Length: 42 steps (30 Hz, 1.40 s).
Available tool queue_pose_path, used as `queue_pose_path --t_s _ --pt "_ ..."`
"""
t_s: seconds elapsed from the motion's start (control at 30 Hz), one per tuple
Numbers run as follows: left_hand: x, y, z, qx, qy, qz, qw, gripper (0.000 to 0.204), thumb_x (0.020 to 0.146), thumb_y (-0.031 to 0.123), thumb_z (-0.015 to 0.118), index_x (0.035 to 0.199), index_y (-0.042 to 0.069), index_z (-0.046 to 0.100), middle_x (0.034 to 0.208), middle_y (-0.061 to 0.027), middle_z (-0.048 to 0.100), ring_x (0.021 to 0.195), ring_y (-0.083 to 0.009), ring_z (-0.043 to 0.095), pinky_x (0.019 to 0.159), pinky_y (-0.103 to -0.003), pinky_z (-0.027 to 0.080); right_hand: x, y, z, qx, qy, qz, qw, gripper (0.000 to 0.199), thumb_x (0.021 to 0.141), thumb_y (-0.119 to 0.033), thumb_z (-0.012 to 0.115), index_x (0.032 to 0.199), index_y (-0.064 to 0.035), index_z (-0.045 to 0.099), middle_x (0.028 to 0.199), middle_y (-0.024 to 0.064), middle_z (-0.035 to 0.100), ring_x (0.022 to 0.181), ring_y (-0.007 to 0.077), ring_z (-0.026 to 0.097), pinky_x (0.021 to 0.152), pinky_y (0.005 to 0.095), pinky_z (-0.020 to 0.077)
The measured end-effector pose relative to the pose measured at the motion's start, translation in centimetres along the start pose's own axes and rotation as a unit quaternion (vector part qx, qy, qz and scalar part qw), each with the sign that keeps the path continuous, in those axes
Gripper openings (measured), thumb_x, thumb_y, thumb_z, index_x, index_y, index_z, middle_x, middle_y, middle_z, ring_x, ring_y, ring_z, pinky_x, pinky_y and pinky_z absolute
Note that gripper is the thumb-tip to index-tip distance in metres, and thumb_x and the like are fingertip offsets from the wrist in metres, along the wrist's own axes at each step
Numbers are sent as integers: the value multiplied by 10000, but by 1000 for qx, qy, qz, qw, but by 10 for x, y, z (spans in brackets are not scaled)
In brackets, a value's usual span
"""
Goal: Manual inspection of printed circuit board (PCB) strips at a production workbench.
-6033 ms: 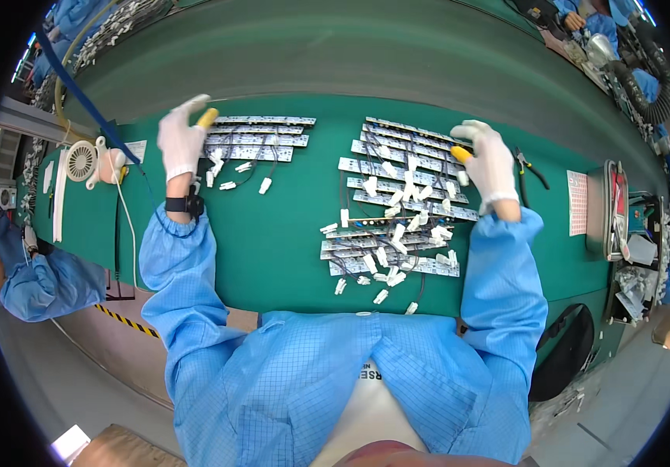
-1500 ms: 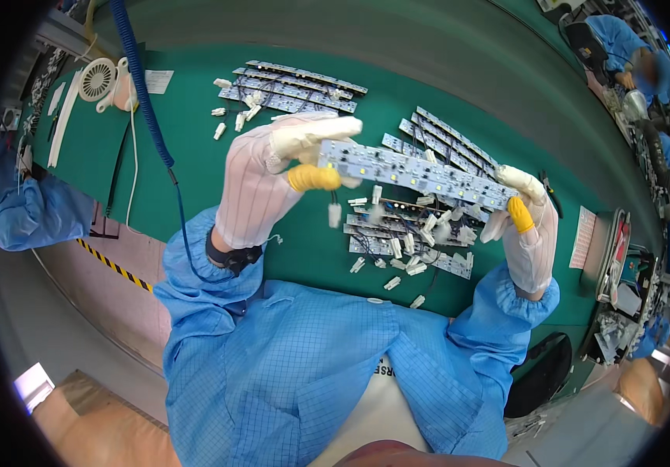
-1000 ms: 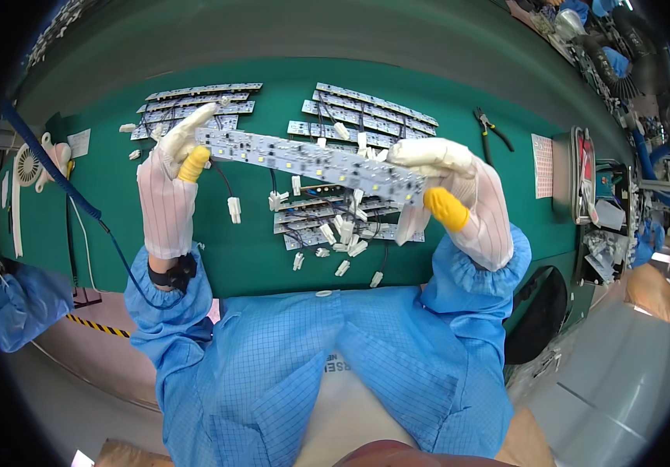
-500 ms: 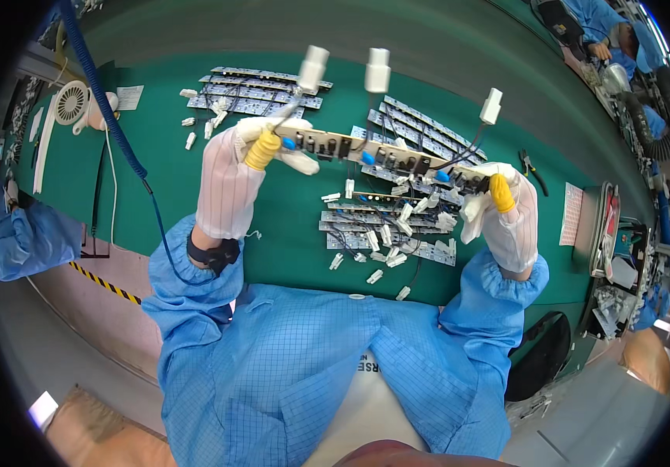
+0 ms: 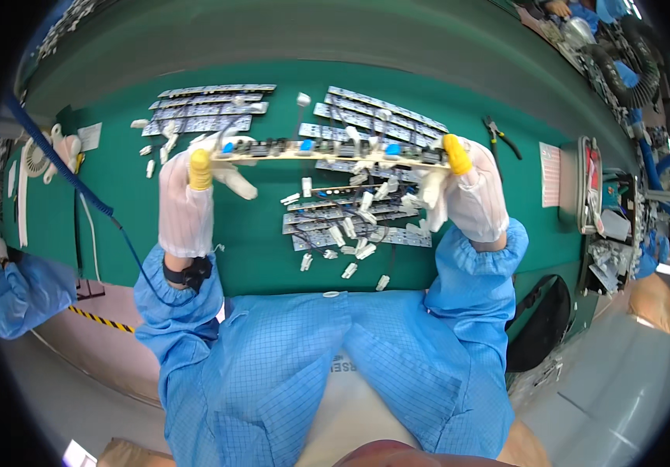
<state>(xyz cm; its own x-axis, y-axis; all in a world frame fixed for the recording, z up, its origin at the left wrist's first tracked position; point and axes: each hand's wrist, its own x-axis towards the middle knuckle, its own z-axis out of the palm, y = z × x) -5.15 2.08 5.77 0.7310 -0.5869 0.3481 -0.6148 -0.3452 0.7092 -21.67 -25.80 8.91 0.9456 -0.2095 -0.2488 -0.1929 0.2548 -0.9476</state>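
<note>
A long, narrow circuit board spans the space between my hands, held level above the green bench. Black parts, blue round components and wired white connectors sit along it. My left hand, in a white striped glove with yellow finger covers, is closed on its left end. At the right end, my right hand, gloved alike, pinches the board with a yellow-covered thumb. Beneath and beyond it lie similar board strips: a left group, a right group and a nearer cluster strewn with white connectors.
Pliers lie at the bench's right, near a printed sheet and a metal-rimmed bin. A blue coiled cord hangs at the left, before a small white fan. A co-worker's blue sleeve shows at far left.
The board has gone from slanting down rightward to level, its raised white connectors now lower. Both hands keep hold of its ends. The whole view has shifted somewhat.
</note>
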Motion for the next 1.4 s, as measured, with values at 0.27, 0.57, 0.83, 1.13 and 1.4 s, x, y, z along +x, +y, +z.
queue_pose_path --t_s 0.27,0.57,0.83,1.13,1.4 --pt "-1 21 25 -575 -37 -77 813 576 940 414 524 1330 3 426 1057 -136 636 902 -199 623 823 -373 483 -1 5 6 -80 48 -95 991 528 823 -391 640 1163 -5 522 633 55 582 467 78 510 426 175 359" --pt "81 -74 -38 -117 92 -37 988 165 902 41 491 997 -8 617 979 -118 654 763 -159 643 712 -267 504 -6 8 4 -129 54 -128 982 615 835 -408 666 1233 22 483 1083 134 612 622 125 591 500 198 440" --pt "94 -106 -26 372 192 110 901 255 763 177 715 1007 126 658 976 -75 659 971 -254 604 1007 -409 422 20 19 -25 -170 185 -131 959 300 873 -192 636 1118 -20 607 1015 78 650 734 122 623 601 215 487" --pt "18 6 13 -64 -79 -22 995 155 891 103 594 1007 59 688 680 -27 690 602 -148 638 607 -285 498 66 51 -70 -575 227 -196 761 142 759 -3 641 886 -66 648 958 96 661 957 310 620 839 353 487" --pt "10 29 21 -634 -208 -183 722 983 848 704 429 1396 -96 267 999 -174 653 955 -241 631 923 -362 460 1 5 21 -543 163 -456 685 229 744 -4 662 961 -77 659 949 104 674 922 269 655 801 328 523"
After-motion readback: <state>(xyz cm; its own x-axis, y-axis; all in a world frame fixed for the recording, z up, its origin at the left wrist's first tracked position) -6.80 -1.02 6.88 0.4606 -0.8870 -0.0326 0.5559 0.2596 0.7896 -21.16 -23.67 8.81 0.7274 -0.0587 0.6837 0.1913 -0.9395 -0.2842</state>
